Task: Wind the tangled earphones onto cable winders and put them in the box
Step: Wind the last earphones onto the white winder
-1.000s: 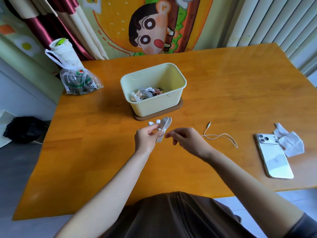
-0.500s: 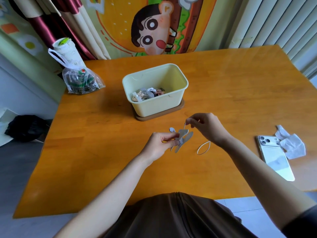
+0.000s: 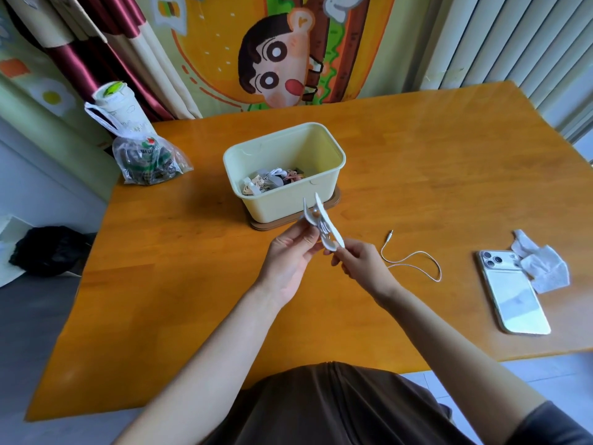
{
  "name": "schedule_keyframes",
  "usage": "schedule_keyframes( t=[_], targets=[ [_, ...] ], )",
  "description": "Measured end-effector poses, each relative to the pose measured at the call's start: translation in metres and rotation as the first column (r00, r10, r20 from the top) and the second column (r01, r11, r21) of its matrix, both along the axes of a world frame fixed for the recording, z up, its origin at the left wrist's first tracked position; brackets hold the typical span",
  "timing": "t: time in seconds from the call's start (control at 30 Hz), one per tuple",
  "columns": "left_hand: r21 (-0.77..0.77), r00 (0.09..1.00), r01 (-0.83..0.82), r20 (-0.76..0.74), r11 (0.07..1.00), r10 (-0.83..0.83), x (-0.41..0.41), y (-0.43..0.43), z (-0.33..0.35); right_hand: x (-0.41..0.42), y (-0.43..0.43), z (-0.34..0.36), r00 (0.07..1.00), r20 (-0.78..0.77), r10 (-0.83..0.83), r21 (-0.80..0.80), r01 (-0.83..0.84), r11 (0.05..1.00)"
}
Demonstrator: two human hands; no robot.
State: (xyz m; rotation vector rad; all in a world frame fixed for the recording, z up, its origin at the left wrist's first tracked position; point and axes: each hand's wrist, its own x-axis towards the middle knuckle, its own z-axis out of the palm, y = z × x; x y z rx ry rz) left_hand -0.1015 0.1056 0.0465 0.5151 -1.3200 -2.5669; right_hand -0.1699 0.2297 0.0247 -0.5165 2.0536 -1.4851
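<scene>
Now left hand (image 3: 290,261) grip clamped on white winder (image 3: 324,224); right hand (image 3: 362,264) grip pinches earphone cable (image 3: 414,253) trailing onto tabletop (image 3: 449,187).

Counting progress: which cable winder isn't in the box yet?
The white winder pinched by the left hand in front of the box, cable trailing from the right hand. The other winders lie inside the box.

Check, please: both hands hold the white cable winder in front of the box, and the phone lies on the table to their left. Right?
Not quite: the head view shows the phone on the table to their right. The left hand and right hand do hold the cable winder in front of the box.
</scene>
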Motion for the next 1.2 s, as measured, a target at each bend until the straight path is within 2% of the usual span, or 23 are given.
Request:
schedule_keyframes(
  t=[0.1, 0.2, 0.3, 0.53, 0.57, 0.63, 0.73, 0.83, 0.93, 1.03, 1.1, 1.2],
  targets=[
    [0.020, 0.993, -0.110, 0.046, 0.994, 0.109, -0.004, -0.004, 0.002, 0.009, -0.001, -0.004, 0.999, -0.034, 0.041, 0.031, -0.040, 0.999],
    [-0.120, 0.959, -0.196, 0.185, 0.973, 0.216, -0.004, -0.008, -0.001, 0.014, 0.001, -0.004, 0.991, -0.102, 0.091, 0.098, -0.081, 0.992],
    [-0.255, 0.932, -0.199, 0.250, 0.946, 0.263, -0.002, -0.009, -0.006, 0.016, 0.003, -0.002, 0.965, -0.210, 0.158, 0.206, -0.115, 0.972],
    [-0.160, 0.866, -0.319, 0.351, 0.934, 0.356, -0.002, -0.017, -0.009, 0.014, 0.009, 0.005, 0.948, -0.270, 0.167, 0.255, -0.097, 0.962],
    [-0.202, 0.863, -0.311, 0.350, 0.929, 0.364, -0.002, -0.018, -0.012, 0.016, 0.009, 0.007, 0.940, -0.281, 0.191, 0.262, -0.116, 0.958],
    [-0.377, 0.869, -0.244, 0.324, 0.893, 0.374, 0.000, -0.016, -0.015, 0.020, 0.007, 0.013, 0.926, -0.303, 0.225, 0.251, -0.150, 0.956],
    [-0.598, 0.918, -0.085, 0.263, 0.797, 0.295, 0.003, -0.017, -0.020, 0.020, 0.005, 0.026, 0.915, -0.325, 0.239, 0.218, -0.173, 0.960],
    [-0.700, 0.945, 0.124, 0.299, 0.703, 0.131, 0.006, -0.024, -0.022, 0.005, 0.008, 0.040, 0.900, -0.342, 0.271, 0.254, -0.190, 0.948],
    [-0.728, 0.947, 0.258, 0.322, 0.636, -0.015, 0.009, -0.026, -0.019, -0.016, 0.016, 0.049, 0.877, -0.390, 0.282, 0.318, -0.159, 0.935],
    [-0.732, 0.929, 0.352, 0.352, 0.583, -0.118, 0.007, -0.026, -0.010, -0.033, 0.023, 0.051, 0.892, -0.401, 0.207, 0.295, -0.088, 0.952],
    [-0.708, 0.914, 0.399, 0.355, 0.582, -0.195, 0.006, -0.024, -0.004, -0.037, 0.025, 0.051, 0.911, -0.384, 0.151, 0.243, -0.058, 0.968],
    [-0.651, 0.915, 0.403, 0.284, 0.643, -0.286, 0.005, -0.021, 0.004, -0.034, 0.025, 0.047, 0.924, -0.366, 0.107, 0.203, -0.032, 0.979]
  ],
)
